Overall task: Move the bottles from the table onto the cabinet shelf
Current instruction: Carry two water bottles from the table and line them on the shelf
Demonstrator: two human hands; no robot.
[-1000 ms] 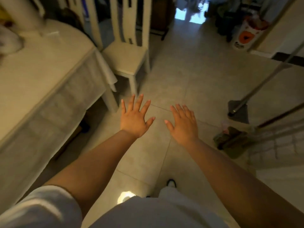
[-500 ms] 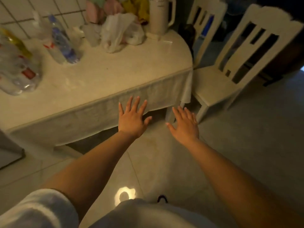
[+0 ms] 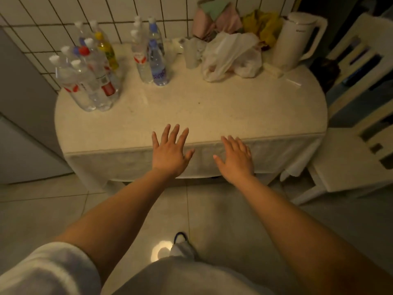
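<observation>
**A:** ok so what are your hands doing right now?

**B:** You're holding both out flat, palms down, fingers spread. Your left hand (image 3: pixel 170 153) is hovering over the near edge of the table (image 3: pixel 212 116), and your right hand (image 3: pixel 236 159) is sitting just beside it, in front of the hanging tablecloth (image 3: pixel 127 165). Neither one is gripping anything, as far as I can tell.

**A:** and the bottles?

**B:** They're all standing upright at the far left of the tabletop, well apart from your hands. You're looking at a tight cluster of clear bottles (image 3: pixel 89 81) near the left corner, with a yellow-capped bottle (image 3: pixel 106 50) at its back. A bit to the right, a smaller group (image 3: pixel 148 58) is standing close to the tiled wall (image 3: pixel 119 11).

**A:** anything else up there?

**B:** A white plastic bag (image 3: pixel 229 56) is slumping mid-back, and a white kettle (image 3: pixel 295 41) is standing at the far right. A white chair (image 3: pixel 348 158) is sitting off the table's right end.
</observation>
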